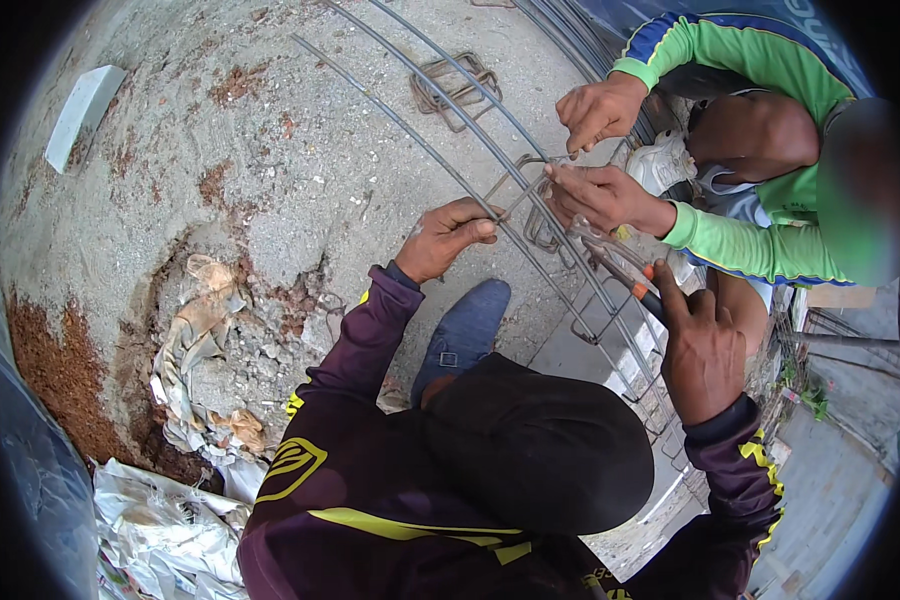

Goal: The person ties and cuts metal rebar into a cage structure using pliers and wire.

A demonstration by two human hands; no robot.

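My left hand [448, 240] is closed, thumb and fingers pinching the corner of a square wire stirrup [515, 190] against a long steel reinforcing bar [410, 125]. In my right hand [705, 350] is a pair of pincers [642, 292] with black and orange handles; its jaws point toward the bars, and their tips are hard to make out. Several stirrups surround the long bars, forming a cage that runs down to the lower right. Across the bars, a co-worker's hands [610, 195] in green sleeves are close to the same stirrup.
Loose stirrups [457, 90] lie beyond the bars. A pale block [83, 118] rests on rough ground at the left, above a hollow with crumpled sacks [195, 345]. More steel rods [560, 30] lie at the top. My blue shoe [462, 335] is beside the cage.
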